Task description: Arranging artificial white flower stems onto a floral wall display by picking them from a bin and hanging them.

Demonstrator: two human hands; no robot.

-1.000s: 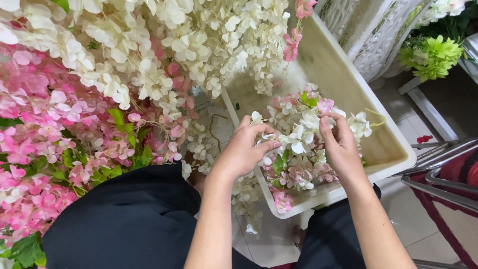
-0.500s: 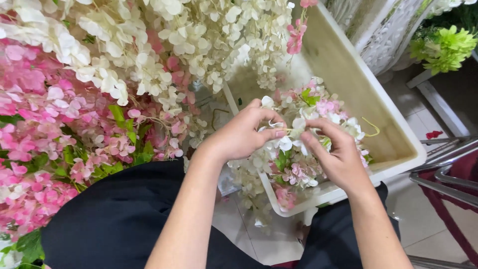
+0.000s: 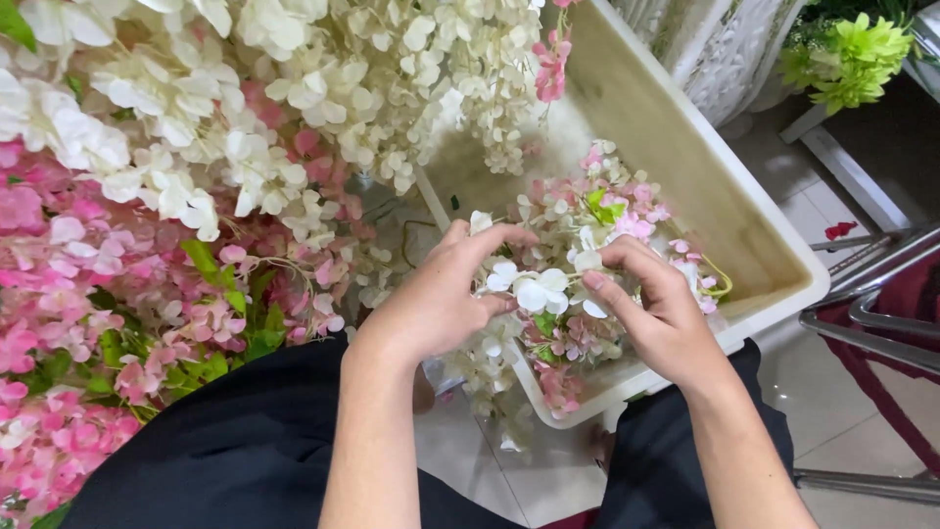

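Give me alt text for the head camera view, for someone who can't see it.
Two bare hands, left hand and right hand, pinch white artificial blossoms over a cream plastic tub holding pink and white flower sprays. Hanging pink and white flower garlands fill the left side.

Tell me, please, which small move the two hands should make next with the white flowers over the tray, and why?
Probably lift the white flowers a little, clear of the pink and white heap in the cream tray. The left hand and right hand both pinch this cluster from opposite sides, and it sits tangled among the other blossoms, so freeing it seems the sensible step.
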